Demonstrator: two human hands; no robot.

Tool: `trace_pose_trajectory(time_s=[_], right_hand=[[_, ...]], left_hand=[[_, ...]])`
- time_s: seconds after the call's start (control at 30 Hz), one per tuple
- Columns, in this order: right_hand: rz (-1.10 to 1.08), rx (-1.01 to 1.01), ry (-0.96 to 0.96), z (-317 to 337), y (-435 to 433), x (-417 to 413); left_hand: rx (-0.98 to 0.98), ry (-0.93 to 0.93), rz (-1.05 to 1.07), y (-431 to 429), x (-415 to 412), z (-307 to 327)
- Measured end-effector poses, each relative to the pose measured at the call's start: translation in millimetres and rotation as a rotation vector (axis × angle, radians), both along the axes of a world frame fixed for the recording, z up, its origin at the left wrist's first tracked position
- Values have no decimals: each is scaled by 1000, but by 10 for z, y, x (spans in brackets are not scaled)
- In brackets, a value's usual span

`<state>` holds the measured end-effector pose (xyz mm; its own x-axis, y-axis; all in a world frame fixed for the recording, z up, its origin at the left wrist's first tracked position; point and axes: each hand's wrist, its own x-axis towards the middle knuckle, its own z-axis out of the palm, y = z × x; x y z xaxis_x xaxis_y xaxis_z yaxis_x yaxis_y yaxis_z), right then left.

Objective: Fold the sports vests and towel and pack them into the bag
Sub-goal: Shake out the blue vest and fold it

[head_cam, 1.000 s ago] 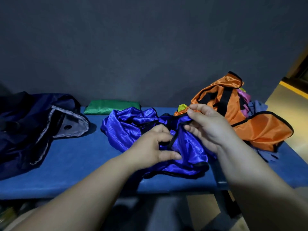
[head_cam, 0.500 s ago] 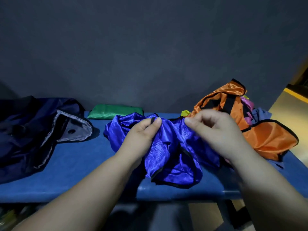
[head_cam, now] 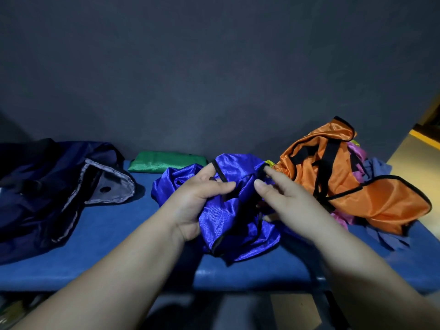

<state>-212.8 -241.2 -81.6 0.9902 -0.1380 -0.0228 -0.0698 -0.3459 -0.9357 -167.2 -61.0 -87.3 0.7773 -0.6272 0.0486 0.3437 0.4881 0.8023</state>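
Blue vest (head_cam: 228,222) clutched in left hand (head_cam: 197,198), pinched by right hand (head_cam: 285,198); orange vest (head_cam: 381,201) beside, bag (head_cam: 47,186) left.

The left forearm (head_cam: 123,265) and right forearm (head_cam: 357,265), at the lower left and lower right of the frame, are uncovered down to its bottom edge. The left hand (head_cam: 197,198) and right hand (head_cam: 285,198) are bare, with short, plain thumbnails.

Open bench (head_cam: 114,225) lies between bag (head_cam: 35,186) and blue vest (head_cam: 228,220). Orange pile (head_cam: 381,201) crowds the right; green vest (head_cam: 164,161) lies behind.
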Motion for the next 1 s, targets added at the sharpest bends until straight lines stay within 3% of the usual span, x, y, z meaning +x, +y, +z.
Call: trace_pose_trajectory(time_s=[0.2, 0.3, 0.5, 0.6, 0.83, 1.0], right_hand=[[91, 350, 84, -34, 35, 31], [75, 414, 24, -21, 19, 45], [12, 302, -188, -9, -1, 47], [-40, 246, -235, -42, -22, 70], [-130, -39, -377, -109, -116, 86], [-92, -135, -416, -69, -139, 95]], left_hand=[[52, 7, 40, -13, 5, -22], [121, 19, 156, -57, 26, -40], [336, -168, 128, -55, -22, -49], [451, -185, 218, -88, 1, -111], [439, -331, 326, -88, 8, -107], [574, -418, 335, -66, 1, -90]])
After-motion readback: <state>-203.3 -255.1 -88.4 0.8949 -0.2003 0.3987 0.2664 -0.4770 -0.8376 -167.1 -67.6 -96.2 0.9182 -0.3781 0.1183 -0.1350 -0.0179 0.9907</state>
